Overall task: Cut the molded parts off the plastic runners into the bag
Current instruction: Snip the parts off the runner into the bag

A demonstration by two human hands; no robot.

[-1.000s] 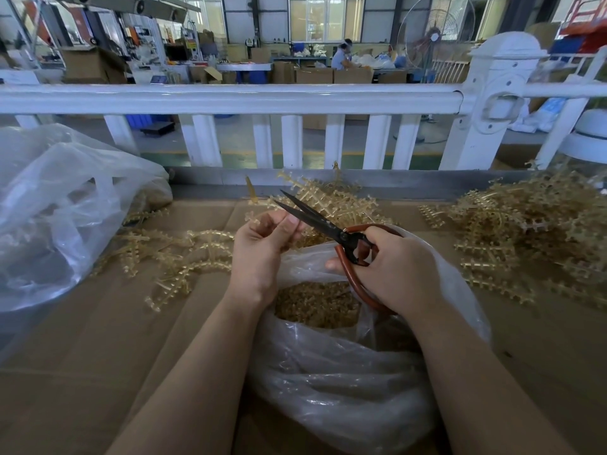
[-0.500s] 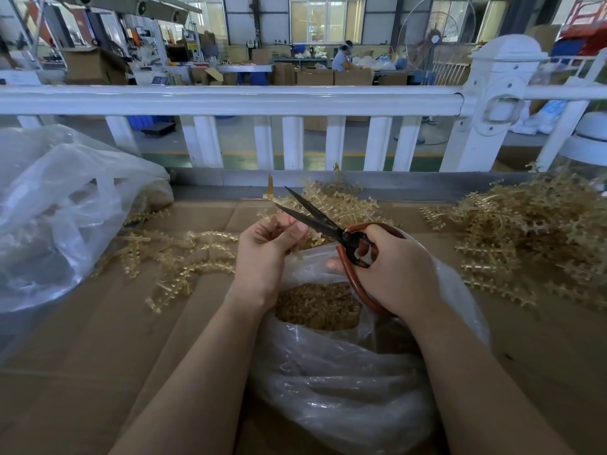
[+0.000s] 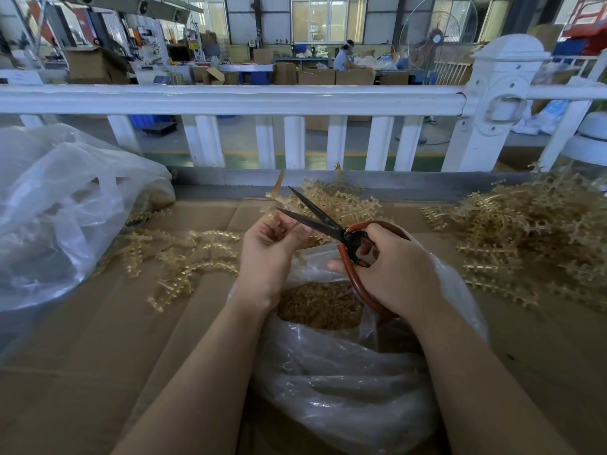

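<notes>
A: Counts? Hands first.
B: Two: left hand (image 3: 269, 247), right hand (image 3: 391, 270). One pair of scissors (image 3: 331, 224) in the right.
A: Bags?
B: Two: one bag (image 3: 345, 389) under the hands, one clear bag (image 3: 56, 208) far left of the left hand.
A: Runners?
B: One runner (image 3: 277, 192) in the left hand; loose ones in three piles (tangled, can't count singly).

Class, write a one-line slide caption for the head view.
Left hand holds a runner between open scissors, gripped by the right hand, above the bag.

Runner (image 3: 277, 192) seemingly higher between blades.
</notes>
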